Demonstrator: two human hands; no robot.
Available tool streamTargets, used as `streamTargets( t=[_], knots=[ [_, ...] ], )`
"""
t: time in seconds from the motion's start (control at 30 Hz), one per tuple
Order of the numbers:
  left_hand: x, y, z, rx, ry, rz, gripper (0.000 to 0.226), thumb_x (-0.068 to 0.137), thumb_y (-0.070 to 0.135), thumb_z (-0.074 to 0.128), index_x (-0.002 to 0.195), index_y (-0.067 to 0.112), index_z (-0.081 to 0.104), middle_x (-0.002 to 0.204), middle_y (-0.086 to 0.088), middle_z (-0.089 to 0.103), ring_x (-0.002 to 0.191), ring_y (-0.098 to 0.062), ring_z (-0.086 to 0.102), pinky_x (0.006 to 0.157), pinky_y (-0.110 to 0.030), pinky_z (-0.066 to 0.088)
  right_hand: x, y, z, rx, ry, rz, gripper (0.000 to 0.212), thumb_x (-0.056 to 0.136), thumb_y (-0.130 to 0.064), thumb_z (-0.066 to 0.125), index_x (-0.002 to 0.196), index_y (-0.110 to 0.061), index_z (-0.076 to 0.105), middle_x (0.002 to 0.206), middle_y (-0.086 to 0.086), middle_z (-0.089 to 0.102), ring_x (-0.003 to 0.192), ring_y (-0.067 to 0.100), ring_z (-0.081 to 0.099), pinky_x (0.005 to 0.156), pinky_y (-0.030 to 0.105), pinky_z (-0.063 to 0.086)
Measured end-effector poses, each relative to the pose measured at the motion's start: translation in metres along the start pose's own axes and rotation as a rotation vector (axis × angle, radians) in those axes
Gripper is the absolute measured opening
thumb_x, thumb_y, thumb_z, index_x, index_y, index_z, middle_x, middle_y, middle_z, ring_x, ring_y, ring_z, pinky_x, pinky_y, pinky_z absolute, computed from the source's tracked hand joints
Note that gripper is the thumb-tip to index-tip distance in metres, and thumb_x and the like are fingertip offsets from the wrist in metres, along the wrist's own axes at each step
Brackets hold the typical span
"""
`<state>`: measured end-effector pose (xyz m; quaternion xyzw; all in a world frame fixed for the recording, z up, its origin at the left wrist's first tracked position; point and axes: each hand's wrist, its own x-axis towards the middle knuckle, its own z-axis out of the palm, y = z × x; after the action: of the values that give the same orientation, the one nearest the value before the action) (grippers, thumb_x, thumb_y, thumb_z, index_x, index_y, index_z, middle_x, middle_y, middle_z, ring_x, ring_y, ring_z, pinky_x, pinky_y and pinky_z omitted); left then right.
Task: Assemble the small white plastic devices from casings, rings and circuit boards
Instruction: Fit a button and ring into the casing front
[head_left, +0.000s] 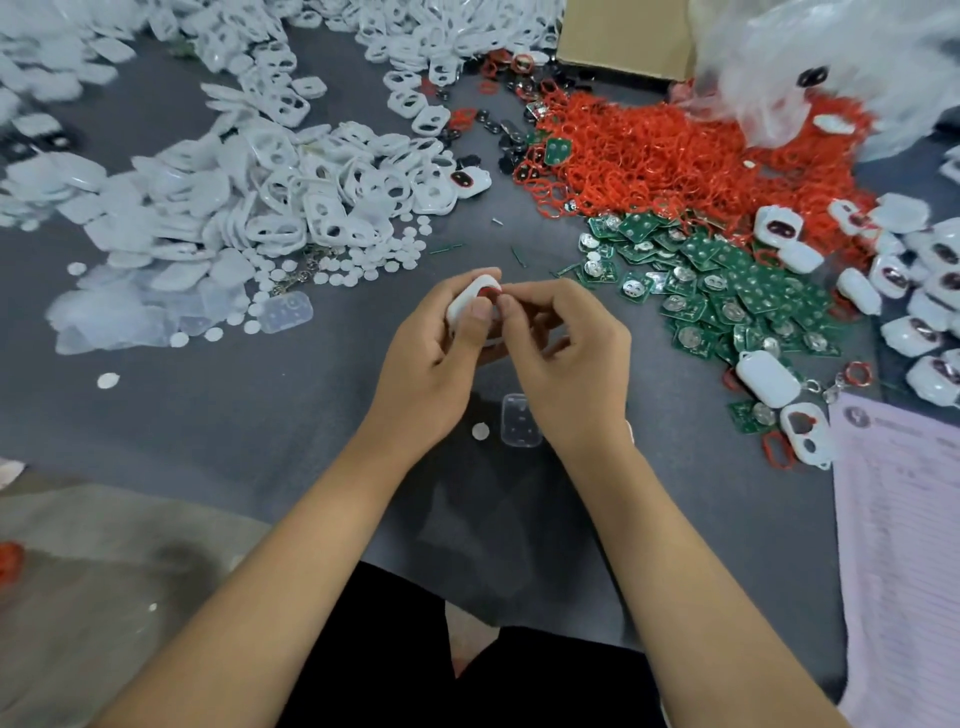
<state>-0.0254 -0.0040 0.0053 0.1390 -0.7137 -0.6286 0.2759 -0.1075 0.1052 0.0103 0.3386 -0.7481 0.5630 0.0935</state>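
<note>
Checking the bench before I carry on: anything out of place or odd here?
Mostly sorted heaps, but a few red rings and a green circuit board lie strayed by the paper form, away from their piles.

Pink printed form (904, 545) at right edge of table, round emblem and ruled lines of print, all too blurred to read, no other legible text or numbers

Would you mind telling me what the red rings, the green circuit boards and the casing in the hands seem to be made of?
Red rings: probably rubber or silicone; thin, matte, tangled loops. Green circuit boards: rigid laminate, seemingly, with shiny round metal parts. White casing, gripped by the left hand: likely moulded plastic, smooth and slightly glossy.
</note>
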Motion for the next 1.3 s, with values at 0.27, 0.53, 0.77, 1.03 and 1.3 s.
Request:
streamTargets(
  t=[0.27,0.53,0.77,1.03,1.3],
  knots=[
    [0.003,-0.002,0.000,-0.052,0.013,-0.037,0.023,0.111,0.020,0.047,0.129,0.014,0.060,0.118,0.000,0.070,0.110,-0.010,0.070,0.088,-0.023,0.058,0.000,0.005,-0.005,-0.098,-0.094,-0.119,0.021,0.097,-0.017,0.074,0.117,-0.016,0.077,0.099,-0.003,0.070,0.081,0.014,0.066,0.074,0.037,0.056],
    [0.004,-0.002,-0.003,-0.132,-0.045,-0.097,0.021,0.109,0.029,0.049,0.115,0.017,0.066,0.118,-0.004,0.075,0.115,-0.023,0.070,0.103,-0.040,0.054,0.000,0.005,-0.010,-0.192,0.022,-0.150,0.012,0.095,-0.016,0.078,0.107,-0.014,0.081,0.097,-0.001,0.072,0.078,0.012,0.066,0.065,0.039,0.056],
    [0.005,-0.002,-0.003,0.005,-0.043,-0.032,0.017,0.105,0.030,0.062,0.115,0.023,0.074,0.111,0.008,0.076,0.102,-0.007,0.070,0.091,-0.022,0.053,0.001,0.006,-0.012,-0.146,0.052,-0.082,0.010,0.093,-0.007,0.076,0.101,-0.011,0.078,0.093,-0.003,0.073,0.078,0.010,0.065,0.070,0.031,0.055],
    [0.005,-0.003,-0.003,-0.008,0.019,-0.062,0.013,0.101,0.033,0.065,0.102,0.027,0.076,0.093,0.004,0.078,0.087,-0.008,0.070,0.077,-0.021,0.055,0.001,0.006,-0.012,-0.085,-0.015,-0.161,0.015,0.094,-0.002,0.072,0.106,-0.009,0.079,0.102,0.000,0.072,0.087,0.011,0.068,0.076,0.024,0.054],
    [0.006,-0.003,-0.004,-0.057,-0.023,-0.067,0.020,0.102,0.028,0.064,0.103,0.012,0.075,0.100,-0.013,0.074,0.091,-0.015,0.065,0.084,-0.028,0.052,0.001,0.009,-0.015,-0.062,-0.095,-0.098,0.028,0.090,-0.007,0.079,0.117,-0.013,0.076,0.108,-0.005,0.071,0.083,0.007,0.064,0.074,0.028,0.056]
  ],
)
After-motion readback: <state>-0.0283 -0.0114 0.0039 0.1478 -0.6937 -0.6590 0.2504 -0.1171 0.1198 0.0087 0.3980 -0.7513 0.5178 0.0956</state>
